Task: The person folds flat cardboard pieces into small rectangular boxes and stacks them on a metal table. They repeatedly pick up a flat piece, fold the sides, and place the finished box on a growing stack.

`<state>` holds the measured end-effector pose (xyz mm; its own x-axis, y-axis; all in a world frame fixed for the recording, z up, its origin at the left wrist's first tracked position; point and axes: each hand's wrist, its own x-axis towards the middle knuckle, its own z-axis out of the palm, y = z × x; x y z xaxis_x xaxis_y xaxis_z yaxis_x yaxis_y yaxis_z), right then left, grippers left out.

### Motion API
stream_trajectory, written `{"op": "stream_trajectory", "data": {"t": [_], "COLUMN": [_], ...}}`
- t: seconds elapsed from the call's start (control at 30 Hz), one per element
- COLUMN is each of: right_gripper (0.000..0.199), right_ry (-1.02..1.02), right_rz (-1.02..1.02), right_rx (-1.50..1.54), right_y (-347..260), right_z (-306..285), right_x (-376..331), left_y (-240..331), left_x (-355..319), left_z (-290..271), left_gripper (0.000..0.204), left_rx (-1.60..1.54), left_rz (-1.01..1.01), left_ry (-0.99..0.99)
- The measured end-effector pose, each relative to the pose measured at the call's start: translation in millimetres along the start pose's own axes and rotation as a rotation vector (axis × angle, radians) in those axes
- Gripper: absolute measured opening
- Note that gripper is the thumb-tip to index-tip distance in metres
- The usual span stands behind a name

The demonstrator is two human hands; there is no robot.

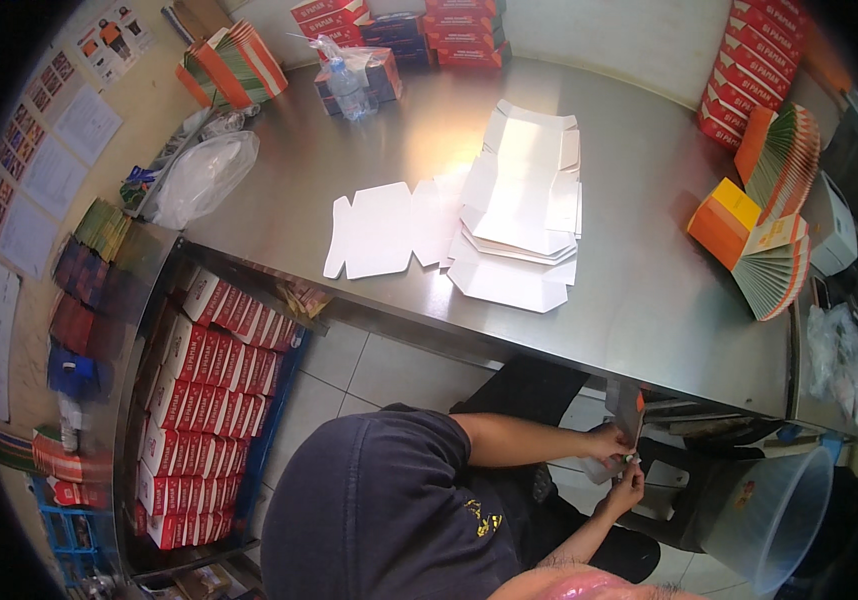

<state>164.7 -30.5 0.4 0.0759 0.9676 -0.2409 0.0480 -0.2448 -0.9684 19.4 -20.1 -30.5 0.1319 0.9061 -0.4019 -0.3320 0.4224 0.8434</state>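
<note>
My left hand (609, 442) is at the table's front edge on the right, its fingers closed on a flat grey-and-orange piece (627, 410) that looks like card. Just below it, my right hand (629, 486) is pinched close to a tiny white bit (633, 458) between the hands. What its fingertips grip is too small to make out. On the steel table (639, 270) lies a stack of flat white carton blanks (519, 200), with another white blank (379, 230) spread to its left.
Red boxes stand in a tall stack (749, 70) at the back right. A clear bottle (349, 92) stands at the back left. Fanned orange-green packs (774, 250) lie at the right edge. Red-and-white boxes (209, 400) fill the lower left. A translucent tub (774, 520) is at lower right.
</note>
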Motion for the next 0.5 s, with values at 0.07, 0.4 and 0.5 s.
{"op": "stream_trajectory", "data": {"t": [0.07,0.4,0.5], "right_gripper": [0.027,0.027,0.030], "right_ry": [0.002,-0.057,-0.056], "right_rz": [0.006,0.081,0.031], "right_rx": [0.007,-0.008,-0.084], "right_y": [8.6,2.2,3.3], "right_z": [-3.9,-10.4,-11.2], "right_x": [3.6,0.9,2.4], "left_y": [3.4,7.6,6.2], "left_x": [-3.3,-10.5,-11.7], "left_z": [-3.1,-1.6,1.2], "left_gripper": [0.044,0.033,0.027], "left_rx": [0.057,0.017,-0.038], "left_rz": [-0.044,-0.038,-0.019], "left_ry": [-0.070,-0.015,0.012]}}
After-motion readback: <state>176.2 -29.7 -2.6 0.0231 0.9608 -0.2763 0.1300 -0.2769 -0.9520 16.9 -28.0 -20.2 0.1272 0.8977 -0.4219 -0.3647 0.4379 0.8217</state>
